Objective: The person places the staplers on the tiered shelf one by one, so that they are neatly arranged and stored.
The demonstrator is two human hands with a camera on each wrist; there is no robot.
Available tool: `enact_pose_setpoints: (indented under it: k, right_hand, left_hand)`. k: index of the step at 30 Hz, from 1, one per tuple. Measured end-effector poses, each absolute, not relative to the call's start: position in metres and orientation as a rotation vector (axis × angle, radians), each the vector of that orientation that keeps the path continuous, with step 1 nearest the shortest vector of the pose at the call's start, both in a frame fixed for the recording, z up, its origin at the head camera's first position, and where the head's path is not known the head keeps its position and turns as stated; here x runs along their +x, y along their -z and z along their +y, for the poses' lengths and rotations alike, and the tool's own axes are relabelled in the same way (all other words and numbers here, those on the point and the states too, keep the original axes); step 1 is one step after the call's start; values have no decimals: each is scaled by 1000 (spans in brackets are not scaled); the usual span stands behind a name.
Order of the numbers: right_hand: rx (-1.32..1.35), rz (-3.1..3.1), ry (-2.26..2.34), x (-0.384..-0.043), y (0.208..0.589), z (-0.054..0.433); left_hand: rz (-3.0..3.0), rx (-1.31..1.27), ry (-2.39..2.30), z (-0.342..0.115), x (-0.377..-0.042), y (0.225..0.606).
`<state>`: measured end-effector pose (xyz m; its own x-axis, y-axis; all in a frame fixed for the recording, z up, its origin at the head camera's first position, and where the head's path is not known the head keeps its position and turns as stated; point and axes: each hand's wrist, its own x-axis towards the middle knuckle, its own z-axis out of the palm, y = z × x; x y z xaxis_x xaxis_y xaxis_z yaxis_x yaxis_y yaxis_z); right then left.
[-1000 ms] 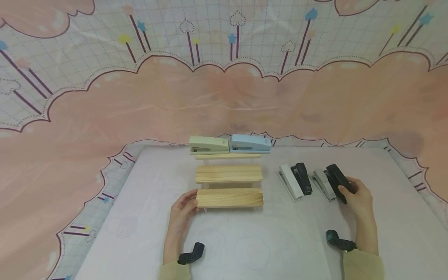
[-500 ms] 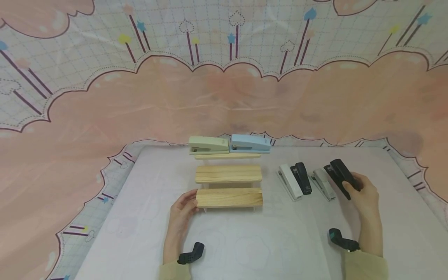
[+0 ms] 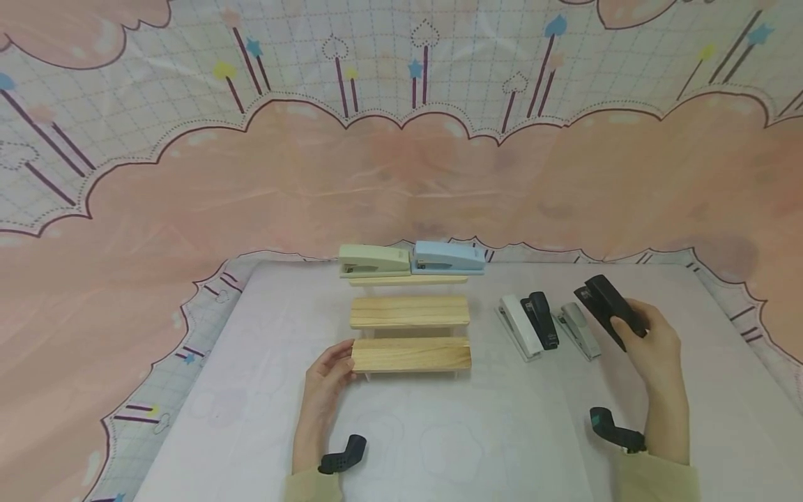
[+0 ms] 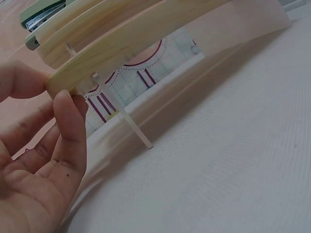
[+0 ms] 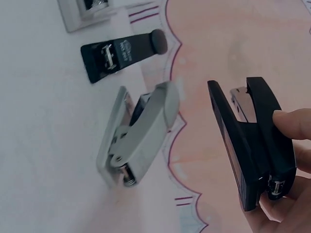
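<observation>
White covering (image 3: 477, 432), faintly creased, spreads over the table, and behind it hangs a peach backdrop (image 3: 401, 174) printed with scalloped clouds, a pale grid and little stars and hearts on purple stems. Toward the middle stands a three-tiered wooden stand (image 3: 410, 312) on clear legs, a green stapler (image 3: 374, 259) and a blue stapler (image 3: 449, 256) end to end on its top tier. The left hand (image 3: 329, 369) pinches the near end of the front plank (image 3: 410, 354) between thumb and fingers. Right of the stand, a white stapler (image 3: 521, 324), a small black stapler (image 3: 541, 321) and a grey stapler (image 3: 578, 331) lie in a row. The right hand (image 3: 652, 341) grasps a larger black stapler (image 3: 608, 307) beyond them, apart from the grey one. A second ago that held stapler overlapped the grey one in the head view; now a gap shows between them, while the left hand has kept its place.
</observation>
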<state>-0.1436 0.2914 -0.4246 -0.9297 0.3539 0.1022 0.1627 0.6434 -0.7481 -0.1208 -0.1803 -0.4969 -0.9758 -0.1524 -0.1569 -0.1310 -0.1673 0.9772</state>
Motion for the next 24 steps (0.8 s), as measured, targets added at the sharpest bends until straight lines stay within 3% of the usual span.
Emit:
enact_pose_setpoints:
  k: [24]
  right_hand:
    - [-175, -2551, -1171, -137, 393, 253]
  left_hand:
    - [-2038, 337, 2344, -180, -121, 499]
